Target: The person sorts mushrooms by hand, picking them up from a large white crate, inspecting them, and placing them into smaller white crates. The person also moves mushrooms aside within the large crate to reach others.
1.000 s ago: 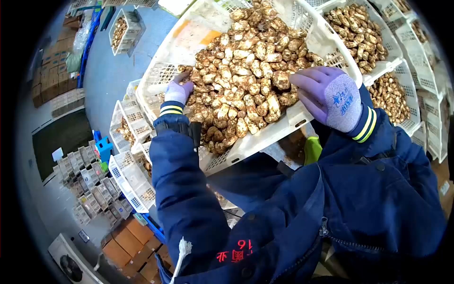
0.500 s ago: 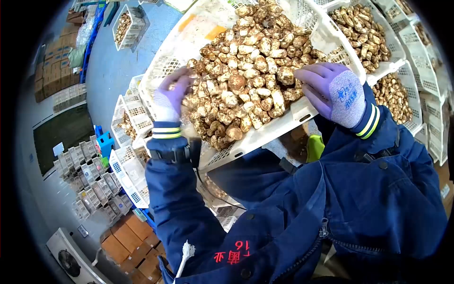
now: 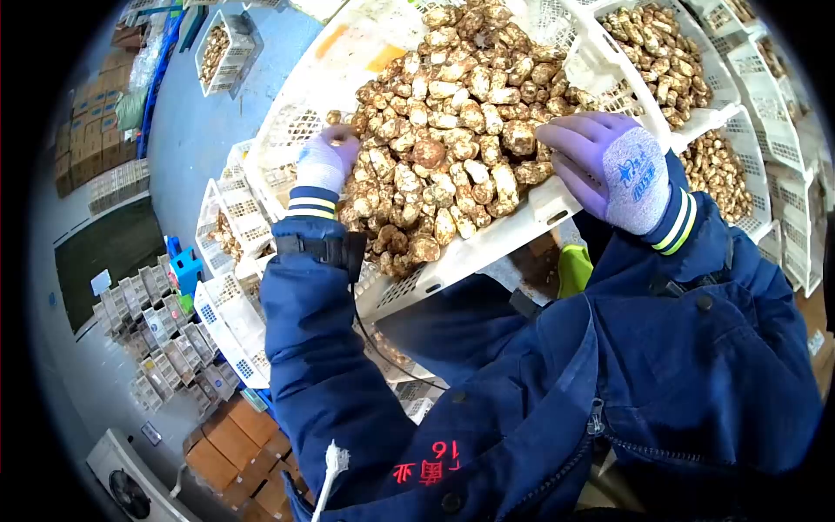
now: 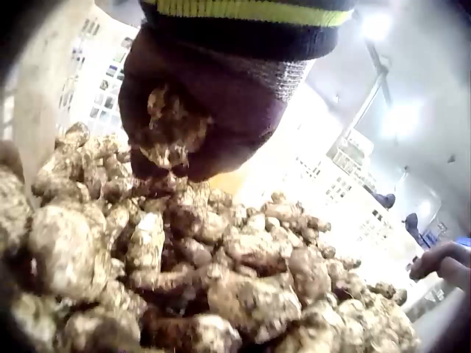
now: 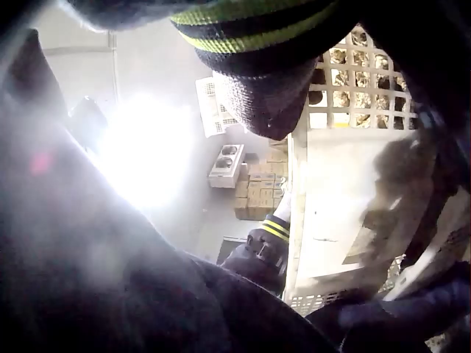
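Observation:
A white plastic crate (image 3: 496,248) holds a heaped pile of stubby, soil-stained mushrooms (image 3: 435,122). At the pile's left side in the head view is my left hand (image 3: 329,158), in a purple and white glove. Seen from the left wrist, its fingers curl in around a brown mushroom (image 4: 173,132) above the heap. My right hand (image 3: 613,170), gloved alike, lies over the crate's near right rim with fingers extended, fingertips beside a large round mushroom (image 3: 520,137). From the right wrist, the gloved hand (image 5: 268,103) shows above the crate's outer wall (image 5: 346,184).
More mushroom-filled crates (image 3: 739,113) stand along the right. Other white crates (image 3: 235,313) are stacked at the left. Cardboard boxes (image 3: 230,444) and a fan unit (image 3: 130,487) sit farther off at lower left. Another crate (image 3: 226,56) stands on the blue floor.
My left hand drew back from the pile's left edge, then returned to it with fingers curled in. Some mushrooms at the pile's near left shifted. The right hand stayed nearly still.

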`<state>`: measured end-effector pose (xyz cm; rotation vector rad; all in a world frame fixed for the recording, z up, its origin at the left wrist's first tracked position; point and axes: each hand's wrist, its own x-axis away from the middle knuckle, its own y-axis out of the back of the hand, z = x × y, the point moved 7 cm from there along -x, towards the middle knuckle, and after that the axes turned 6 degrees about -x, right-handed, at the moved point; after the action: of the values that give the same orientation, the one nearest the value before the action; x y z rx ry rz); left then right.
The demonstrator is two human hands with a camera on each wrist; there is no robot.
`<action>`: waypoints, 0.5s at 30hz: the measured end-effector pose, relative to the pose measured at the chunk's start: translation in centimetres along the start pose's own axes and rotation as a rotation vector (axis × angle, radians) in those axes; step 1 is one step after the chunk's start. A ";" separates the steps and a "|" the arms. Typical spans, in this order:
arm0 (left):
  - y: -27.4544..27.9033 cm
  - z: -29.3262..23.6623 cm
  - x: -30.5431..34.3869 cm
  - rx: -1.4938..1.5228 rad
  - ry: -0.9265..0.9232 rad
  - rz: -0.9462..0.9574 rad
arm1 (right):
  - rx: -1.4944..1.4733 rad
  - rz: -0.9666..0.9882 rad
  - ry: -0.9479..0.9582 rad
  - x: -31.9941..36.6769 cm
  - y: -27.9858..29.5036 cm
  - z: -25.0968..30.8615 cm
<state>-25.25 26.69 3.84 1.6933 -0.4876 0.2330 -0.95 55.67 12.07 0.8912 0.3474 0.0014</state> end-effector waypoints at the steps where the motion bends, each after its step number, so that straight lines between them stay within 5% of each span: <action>1: -1.1 -0.5 1.3 -0.070 -0.013 0.146 | -0.004 -0.010 0.018 -0.1 0.0 0.1; 2: -1.5 -1.3 2.4 -0.224 -0.166 0.055 | -0.002 -0.001 -0.007 -0.3 0.0 0.1; 7: -5.1 -2.9 1.5 -0.457 -0.045 0.087 | -0.016 -0.018 0.014 0.1 -0.3 -0.1; 9: -3.8 -2.4 2.1 -0.287 -0.082 0.085 | -0.001 0.018 -0.013 0.1 -0.2 -0.1; 11: -2.6 -0.1 2.5 0.424 -0.022 0.231 | 0.024 0.001 0.012 0.0 0.2 0.1; 15: 0.1 0.3 7.6 0.996 -0.181 0.187 | 0.025 -0.032 0.049 0.3 -0.3 -0.2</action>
<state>-18.56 25.00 7.11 2.6543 -0.7322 0.5190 -0.77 55.70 11.63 0.9109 0.4076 -0.0105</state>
